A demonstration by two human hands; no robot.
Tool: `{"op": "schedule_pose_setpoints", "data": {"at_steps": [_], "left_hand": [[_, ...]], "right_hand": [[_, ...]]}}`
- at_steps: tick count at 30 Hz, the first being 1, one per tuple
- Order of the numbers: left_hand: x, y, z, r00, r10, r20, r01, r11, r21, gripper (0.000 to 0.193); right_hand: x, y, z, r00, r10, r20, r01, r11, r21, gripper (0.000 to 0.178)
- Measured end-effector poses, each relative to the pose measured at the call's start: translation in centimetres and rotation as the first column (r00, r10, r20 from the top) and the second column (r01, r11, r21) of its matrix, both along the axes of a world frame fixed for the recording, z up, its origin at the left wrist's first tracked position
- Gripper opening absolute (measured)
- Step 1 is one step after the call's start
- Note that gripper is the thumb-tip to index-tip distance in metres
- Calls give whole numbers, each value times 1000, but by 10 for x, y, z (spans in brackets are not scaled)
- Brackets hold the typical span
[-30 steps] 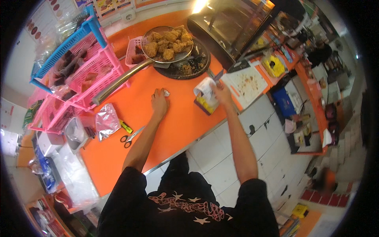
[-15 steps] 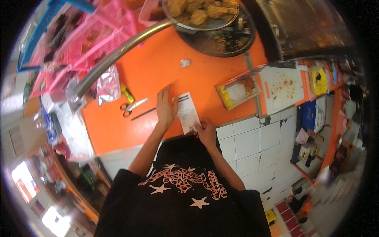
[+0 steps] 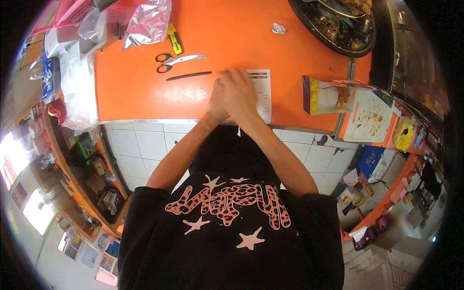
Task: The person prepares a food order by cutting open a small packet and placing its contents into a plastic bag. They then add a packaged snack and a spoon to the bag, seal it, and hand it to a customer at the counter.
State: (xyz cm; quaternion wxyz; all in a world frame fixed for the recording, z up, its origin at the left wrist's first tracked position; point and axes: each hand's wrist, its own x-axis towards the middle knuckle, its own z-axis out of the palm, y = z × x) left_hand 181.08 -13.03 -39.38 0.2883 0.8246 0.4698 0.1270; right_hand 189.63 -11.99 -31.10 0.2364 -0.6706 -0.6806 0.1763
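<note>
My right hand (image 3: 241, 93) lies over my left hand (image 3: 218, 102) at the near side of the orange table, with its fingers stretched forward. Most of my left hand's fingers are hidden underneath. Just right of both hands, a white printed receipt (image 3: 264, 94) lies on the tabletop, its left part covered by my right hand. A thin dark pen-like stick (image 3: 189, 76) rests to the left of my hands. Beyond it are black-handled scissors (image 3: 178, 60), blades pointing right, and a slim yellow object (image 3: 175, 40).
A silvery foil bag (image 3: 151, 24) lies at the far left. Crumpled paper (image 3: 279, 28) sits farther back. On the right stand a food box (image 3: 325, 99) with rice and fried chicken, a large black pan (image 3: 333, 31), and a crumb-strewn white board (image 3: 369, 118).
My right hand has left the receipt's near end and come over my left hand. The view has shifted, so the tabletop things appear higher and the pan farther right.
</note>
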Motion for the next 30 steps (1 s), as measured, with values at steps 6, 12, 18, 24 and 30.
{"op": "schedule_pose_setpoints", "data": {"at_steps": [6, 12, 18, 24, 30], "left_hand": [[2, 12, 36, 993, -98, 66, 85, 981, 175, 72], [6, 14, 39, 992, -102, 71, 90, 984, 152, 72], [-1, 16, 36, 987, -148, -62, 156, 978, 142, 78], [7, 18, 52, 984, -152, -93, 169, 963, 210, 89], [6, 18, 54, 982, -154, -113, 176, 962, 211, 91]], "right_hand": [[-64, 57, -16, 976, 198, 86, -205, 975, 89, 18], [-66, 46, -16, 981, 191, 41, -189, 981, -44, 17], [30, -6, 64, 756, -281, -592, 145, 953, -268, 23], [106, -72, 31, 85, -563, -822, 30, 826, -563, 21], [87, -99, 9, 378, -308, -873, 218, 946, -240, 20]]}}
